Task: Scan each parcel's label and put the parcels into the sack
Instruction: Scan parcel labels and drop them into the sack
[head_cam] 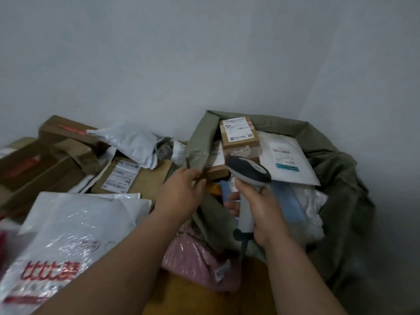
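An olive-green sack (336, 169) stands open at the right, against the wall. Inside lie a small brown labelled box (238, 134), a white mailer with a barcode label (287, 160) and a clear bubble-wrapped parcel (311, 208). My right hand (261, 208) grips the handle of a grey and white barcode scanner (247, 171), its head over the sack's mouth. My left hand (181, 192) holds the sack's near-left rim (197, 153), fingers curled over the cloth.
Left of the sack lies a heap of parcels: brown cartons with red tape (34, 164), a labelled flat box (127, 176), a white poly bag (131, 142), a large white bag with red print (66, 242) and a pink bag (200, 258).
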